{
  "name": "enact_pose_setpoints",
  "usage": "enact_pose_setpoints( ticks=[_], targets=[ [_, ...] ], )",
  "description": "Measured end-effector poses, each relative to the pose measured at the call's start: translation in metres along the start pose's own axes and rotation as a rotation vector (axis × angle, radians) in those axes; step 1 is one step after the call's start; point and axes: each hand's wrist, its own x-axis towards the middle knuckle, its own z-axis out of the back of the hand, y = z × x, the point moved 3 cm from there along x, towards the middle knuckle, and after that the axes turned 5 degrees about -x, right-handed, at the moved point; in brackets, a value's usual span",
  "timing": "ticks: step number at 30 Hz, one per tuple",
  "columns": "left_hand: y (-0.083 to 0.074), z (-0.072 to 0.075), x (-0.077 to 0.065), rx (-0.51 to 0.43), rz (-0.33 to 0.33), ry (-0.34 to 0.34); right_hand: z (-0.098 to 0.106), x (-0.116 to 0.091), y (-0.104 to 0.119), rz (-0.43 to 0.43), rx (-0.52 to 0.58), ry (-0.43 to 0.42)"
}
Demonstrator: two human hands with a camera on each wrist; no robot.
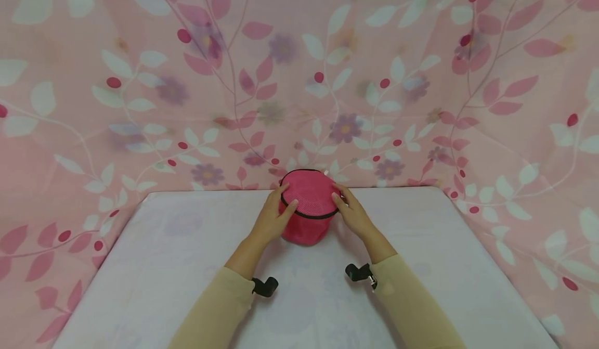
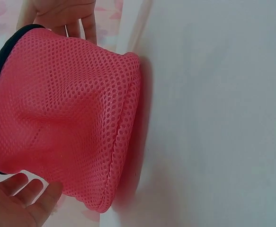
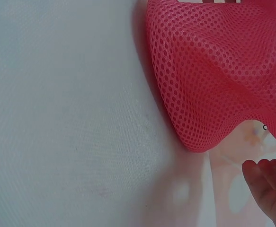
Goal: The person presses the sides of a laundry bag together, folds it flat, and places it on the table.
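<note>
A pink mesh bag (image 1: pixel 306 230) with a round lid edged in black trim stands on the white table, its lid tilted toward me. My left hand (image 1: pixel 275 215) holds its left side, thumb over the lid's edge and fingers at the rim. On the opposite side, my right hand (image 1: pixel 354 215) holds the rim with its thumb on the lid. In the left wrist view the mesh wall (image 2: pixel 66 113) is dented and creased. The right wrist view shows several right-hand fingertips (image 3: pixel 264 165) apart from the wall; the thumb is out of that frame.
The white table (image 1: pixel 196 224) ends just behind the bag. Pink floral cloth (image 1: pixel 299 104) hangs behind and on both sides. A small black camera device sits at the left wrist (image 1: pixel 265 286) and another at the right wrist (image 1: pixel 359 272).
</note>
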Motion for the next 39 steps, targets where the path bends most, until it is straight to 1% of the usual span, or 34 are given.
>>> enact_pose_setpoints(
  ticks=[3,6,9,13,18,23,26,30,34,39],
  targets=[
    [0.000,-0.001,0.000,-0.023,0.016,0.000,0.001,-0.004,0.015,0.003,0.069,0.040],
    [-0.001,-0.002,0.000,-0.045,0.035,-0.007,0.002,-0.009,0.025,-0.008,0.065,0.056],
    [-0.001,-0.002,-0.001,-0.088,0.043,-0.022,0.000,-0.010,0.026,-0.025,0.069,0.067],
    [-0.001,-0.002,-0.001,-0.161,0.065,-0.042,-0.002,-0.010,0.026,-0.026,0.099,0.075],
    [0.000,-0.002,-0.001,-0.211,0.094,-0.067,-0.004,-0.009,0.029,-0.021,0.101,0.067],
    [0.000,-0.002,-0.002,-0.220,0.090,-0.099,-0.005,-0.010,0.032,-0.003,0.104,0.047],
    [-0.002,-0.002,-0.003,-0.232,0.075,-0.113,-0.006,-0.012,0.035,0.005,0.120,0.045],
    [-0.004,-0.002,-0.004,-0.259,0.066,-0.129,-0.008,-0.013,0.039,0.012,0.163,0.042],
    [-0.003,0.000,-0.007,-0.284,0.079,-0.153,-0.011,-0.014,0.044,0.015,0.207,0.048],
    [-0.003,0.001,-0.008,-0.316,0.083,-0.166,-0.012,-0.016,0.051,0.032,0.190,0.041]
  ],
)
